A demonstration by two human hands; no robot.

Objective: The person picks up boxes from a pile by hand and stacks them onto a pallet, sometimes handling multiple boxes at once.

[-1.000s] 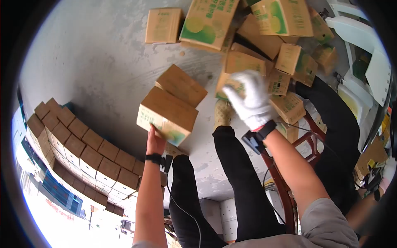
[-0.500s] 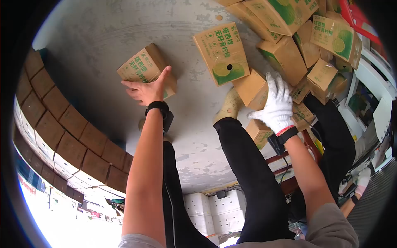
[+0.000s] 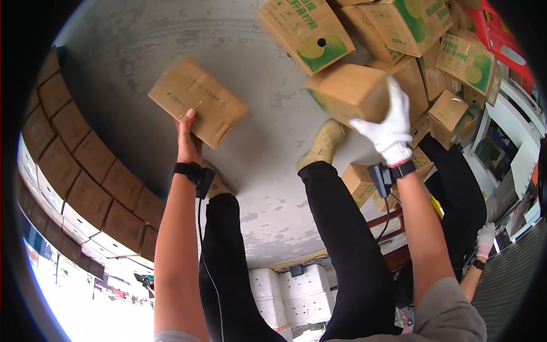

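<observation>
Your left hand [image 3: 188,139], bare, lies with straight fingers against the near edge of the plain carton [image 3: 196,100]; you cannot tell whether it actually clamps it. That carton sits just beyond the hand, with its long axis slanting from upper left to lower right. Your gloved right hand [image 3: 390,122] is closed over the right end of the second carton [image 3: 345,91], close in front of the carton pile [image 3: 450,57].
</observation>
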